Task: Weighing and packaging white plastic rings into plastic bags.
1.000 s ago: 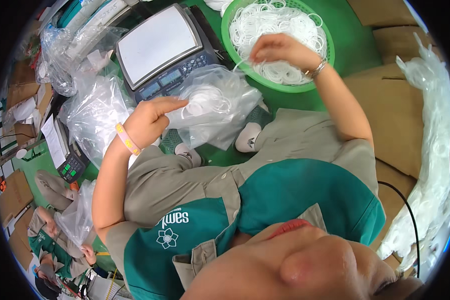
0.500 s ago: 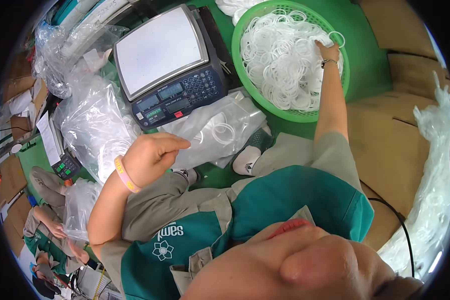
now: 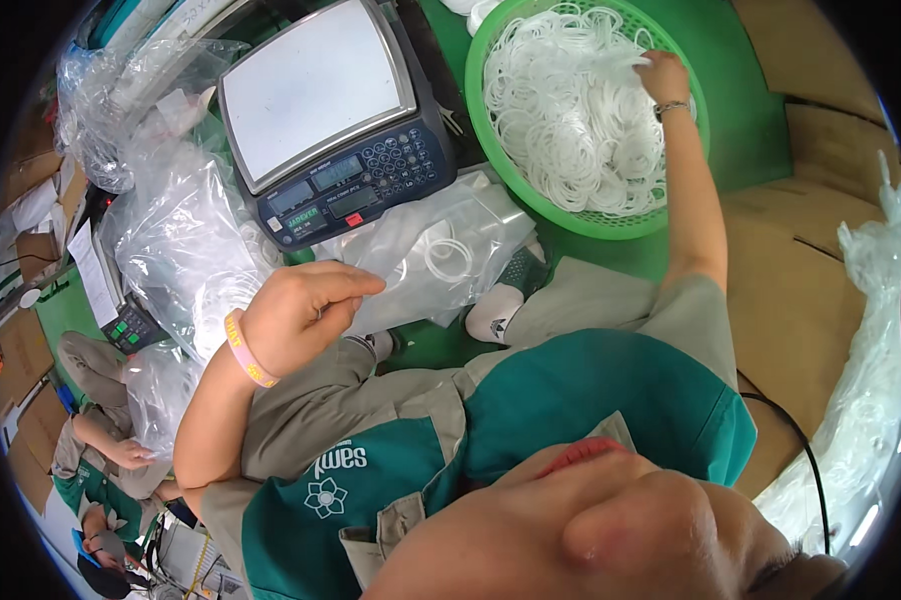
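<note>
Reaching hand: the right hand [image 3: 665, 78], fingers curled down at the basket's upper-right rim; whether it grips any rings, I cannot tell.
Left hand: the left hand [image 3: 306, 312] is loosely open, visibly holding nothing, near the bag's left edge.
Progress: seemingly early; a few rings [image 3: 451, 258] show at the bag, most fill the basket.
Rings: thin white loops, tangled in a heap [image 3: 571, 120].
Basket: round green plastic basket [image 3: 611, 228], perforated.
Bag: clear, creased plastic bag [image 3: 506, 232].

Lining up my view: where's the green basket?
In the head view, the green basket sits upper right of centre, right of the scale, with the right hand over it.
</note>
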A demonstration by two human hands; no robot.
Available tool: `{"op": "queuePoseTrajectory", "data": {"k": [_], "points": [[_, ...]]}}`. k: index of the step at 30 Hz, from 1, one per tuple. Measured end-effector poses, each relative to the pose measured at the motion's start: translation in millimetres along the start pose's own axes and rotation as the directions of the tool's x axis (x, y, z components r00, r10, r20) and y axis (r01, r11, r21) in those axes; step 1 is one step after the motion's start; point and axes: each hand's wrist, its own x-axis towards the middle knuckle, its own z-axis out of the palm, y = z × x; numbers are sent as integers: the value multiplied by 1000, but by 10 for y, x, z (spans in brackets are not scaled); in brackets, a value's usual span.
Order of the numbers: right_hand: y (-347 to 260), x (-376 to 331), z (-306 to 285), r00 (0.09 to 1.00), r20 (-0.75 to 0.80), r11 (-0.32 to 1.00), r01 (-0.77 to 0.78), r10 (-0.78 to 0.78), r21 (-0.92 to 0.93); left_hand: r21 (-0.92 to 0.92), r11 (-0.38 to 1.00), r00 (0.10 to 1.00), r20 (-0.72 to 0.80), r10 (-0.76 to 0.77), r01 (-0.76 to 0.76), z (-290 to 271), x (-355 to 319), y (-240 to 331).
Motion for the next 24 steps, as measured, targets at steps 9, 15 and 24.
{"op": "queuePoseTrajectory", "data": {"k": [9, 15, 24], "points": [[543, -455, -355, 825, 563, 681, -384, -50, 624, 41, 997, 998, 20, 65, -65, -13, 33, 17], [-433, -1048, -94, 901, 432, 998, -30, 50, -53, 16, 999, 1000, 6, 28, -28, -13, -47, -30], [-468, -927, 147, 924, 378, 998, -26, 48, -63, 98, 995, 996, -85, 39, -30, -28, -64, 1]]}}
